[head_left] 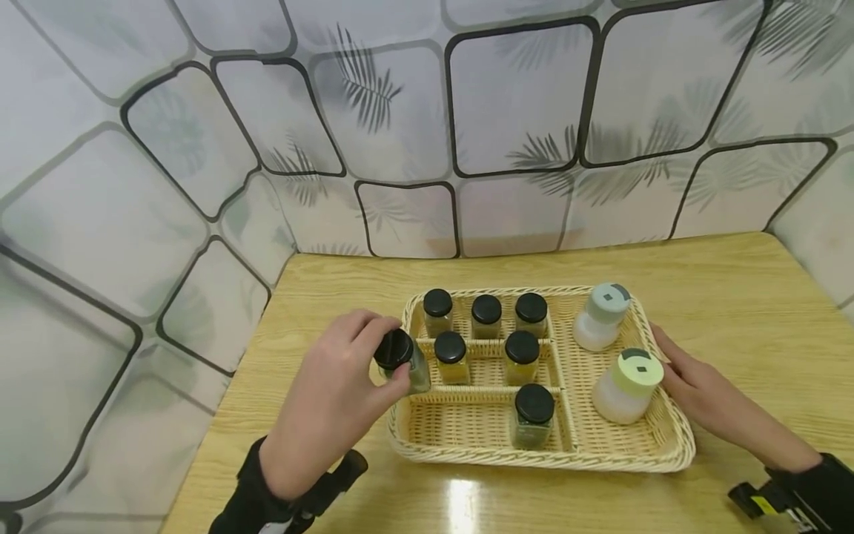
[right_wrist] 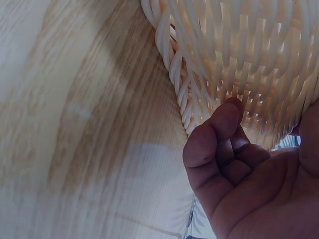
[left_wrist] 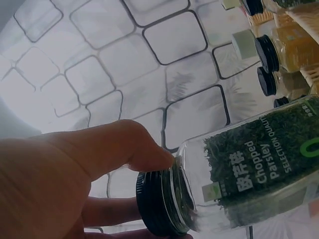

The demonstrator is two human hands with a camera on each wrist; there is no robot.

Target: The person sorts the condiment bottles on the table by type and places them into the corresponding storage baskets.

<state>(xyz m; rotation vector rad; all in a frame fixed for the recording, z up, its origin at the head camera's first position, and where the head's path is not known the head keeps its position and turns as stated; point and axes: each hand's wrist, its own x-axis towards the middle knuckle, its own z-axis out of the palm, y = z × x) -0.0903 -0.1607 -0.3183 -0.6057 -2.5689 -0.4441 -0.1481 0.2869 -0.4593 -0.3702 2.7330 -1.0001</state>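
My left hand (head_left: 336,382) pinches a glass spice jar (head_left: 419,371) of chopped parsley by its black lid, at the left edge of a divided wicker basket (head_left: 467,461). In the left wrist view, thumb and fingers hold the neck and lid of the parsley jar (left_wrist: 259,174), and its label is readable. My right hand (head_left: 703,393) grips the basket's right side. The right wrist view has its curled fingers (right_wrist: 202,149) against the woven wall (right_wrist: 249,64), with the thumb partly out of frame.
Several black-lidded jars (head_left: 486,317) stand in the basket's left compartments, one greenish jar (head_left: 532,417) in the front one. The right compartment holds a blue-lidded white bottle (head_left: 597,326) and a yellow-green-lidded one (head_left: 620,397). Patterned fabric (head_left: 400,133) hangs behind the wooden table (head_left: 754,297).
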